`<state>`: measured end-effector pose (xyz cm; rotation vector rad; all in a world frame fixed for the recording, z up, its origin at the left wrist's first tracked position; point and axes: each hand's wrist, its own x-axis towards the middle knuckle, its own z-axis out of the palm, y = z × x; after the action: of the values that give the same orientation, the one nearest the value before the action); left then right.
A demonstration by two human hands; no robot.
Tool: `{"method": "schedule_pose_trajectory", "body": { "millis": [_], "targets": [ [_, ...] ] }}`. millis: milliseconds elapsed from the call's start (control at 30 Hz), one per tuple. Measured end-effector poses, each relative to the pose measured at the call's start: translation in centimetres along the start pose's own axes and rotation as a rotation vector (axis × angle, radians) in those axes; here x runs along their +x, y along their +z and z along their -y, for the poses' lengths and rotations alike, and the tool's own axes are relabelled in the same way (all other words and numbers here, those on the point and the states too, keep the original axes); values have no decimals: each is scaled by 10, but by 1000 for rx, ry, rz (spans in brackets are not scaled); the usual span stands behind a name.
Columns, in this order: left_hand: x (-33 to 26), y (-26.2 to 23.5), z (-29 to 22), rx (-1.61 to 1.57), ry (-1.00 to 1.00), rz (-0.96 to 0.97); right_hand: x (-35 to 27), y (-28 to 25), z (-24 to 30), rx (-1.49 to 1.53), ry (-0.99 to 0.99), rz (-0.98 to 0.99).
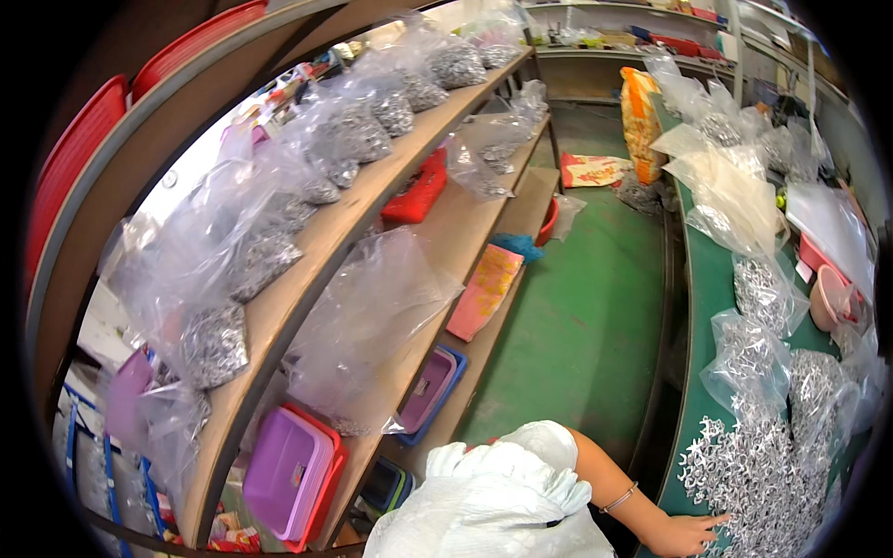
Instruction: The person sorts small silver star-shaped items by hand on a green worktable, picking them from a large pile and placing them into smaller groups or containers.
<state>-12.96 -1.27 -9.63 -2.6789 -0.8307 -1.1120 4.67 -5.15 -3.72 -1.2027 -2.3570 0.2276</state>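
Silvery, metal-looking pieces, small and branched, lie in a loose heap (767, 484) on the near end of the green table (709, 284), to the person's right. The step in hand appears to be working at the heap's near left edge: the right hand (686, 537) reaches in there, its fingertips touching the outermost pieces. Lifting any of them from this position would call for curling the fingers under a few and closing on them, without sweeping others off the table's edge.

The right hand lies low and roughly flat, back upward, fingers stretched out and slightly apart, with no piece visibly gripped. Its wrist wears a thin bracelet (619, 498); the bare arm slants down and rightward from the short sleeve of a white top (502, 507), bent only a little at the elbow. The left hand is out of view, so I cannot tell its state.

Just beyond the heap sits a clear plastic bag (744, 352) of similar pieces, with a fuller bag (815, 391) to its right and a pink bowl (826, 299) farther back. Across the green floor (567, 325), the wooden upper shelf (312, 270) carries a row of filled bags (214, 342)
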Motion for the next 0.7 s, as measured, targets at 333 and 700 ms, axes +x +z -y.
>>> {"method": "schedule_pose_trajectory", "body": {
  "millis": [333,700],
  "targets": [
    [-13,40,27,-88,-599,76,-2,-25,43,-708,-1,-50],
    [-13,-1,-13,-410,-306,187,-34,47,-35,145,-53,-351]
  ]
}}
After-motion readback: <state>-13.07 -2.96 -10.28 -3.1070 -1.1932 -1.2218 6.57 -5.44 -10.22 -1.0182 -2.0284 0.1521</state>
